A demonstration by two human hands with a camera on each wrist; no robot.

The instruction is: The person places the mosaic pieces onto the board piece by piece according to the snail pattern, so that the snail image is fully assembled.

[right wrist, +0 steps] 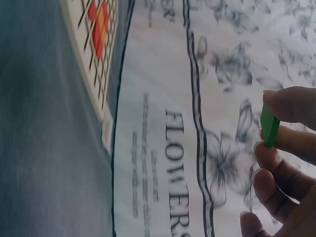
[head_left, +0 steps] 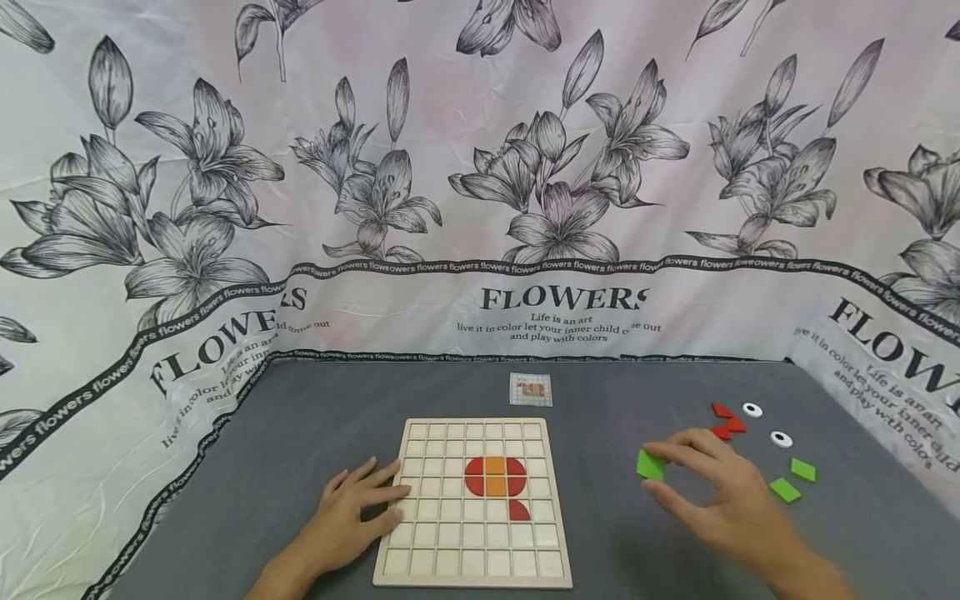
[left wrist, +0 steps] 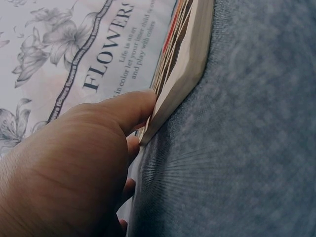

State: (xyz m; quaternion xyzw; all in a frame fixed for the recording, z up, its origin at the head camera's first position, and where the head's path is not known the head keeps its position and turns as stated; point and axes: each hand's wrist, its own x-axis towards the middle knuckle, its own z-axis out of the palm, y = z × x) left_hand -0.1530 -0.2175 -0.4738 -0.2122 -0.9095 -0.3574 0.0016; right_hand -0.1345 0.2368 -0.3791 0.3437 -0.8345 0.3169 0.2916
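Observation:
A pale wooden grid board (head_left: 435, 535) lies on the grey tabletop. Set in its cells are two orange squares (head_left: 496, 475) with red quarter-round pieces (head_left: 474, 477) on either side, and one more red quarter-round (head_left: 518, 510) lower down. My left hand (head_left: 341, 517) rests at the board's left edge, fingertips and thumb touching the rim, fingers spread. In the left wrist view the thumb (left wrist: 131, 109) lies against the board's side. To the right of the board, my right hand (head_left: 716, 483) pinches a green tile (head_left: 649, 464) between thumb and fingers; the right wrist view shows this tile (right wrist: 269, 123) edge-on.
Right of the right hand lie two green tiles (head_left: 785, 489), several red pieces (head_left: 736, 425) and two white rings with dark centres (head_left: 781, 439). A small picture card (head_left: 530, 389) lies behind the board. Flower-printed cloth (head_left: 555, 317) stands around the table.

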